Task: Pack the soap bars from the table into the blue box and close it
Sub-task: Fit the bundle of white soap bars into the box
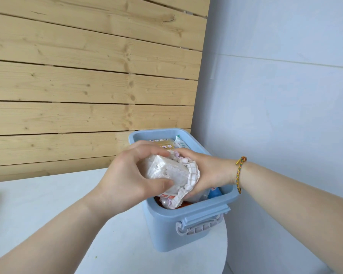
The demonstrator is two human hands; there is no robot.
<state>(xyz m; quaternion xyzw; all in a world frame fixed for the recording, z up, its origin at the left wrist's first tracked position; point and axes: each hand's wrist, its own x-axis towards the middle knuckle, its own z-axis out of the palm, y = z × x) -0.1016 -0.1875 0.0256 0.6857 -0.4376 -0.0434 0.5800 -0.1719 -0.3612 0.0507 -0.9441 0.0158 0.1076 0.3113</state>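
Note:
An open blue box (167, 230) stands on the white table (38, 210) against the right wall. Above its opening I hold a pale, rough soap bar (162, 169) that sits partly in a checked cloth pouch (188, 184). My left hand (127, 175) grips the bar from the left, thumb below and fingers on top. My right hand (210, 173) clutches the pouch from the right. Inside the box lie several packaged items, among them a yellow pack (163, 144) at the far end and a red-printed wrapper (167, 196) near the front. No lid is in view.
A wooden plank wall (87, 76) rises behind the table and a pale blue wall (285, 95) closes the right side. The box has a grey latch handle (198, 226) on its near end. The table's rounded edge (224, 254) curves just right of the box.

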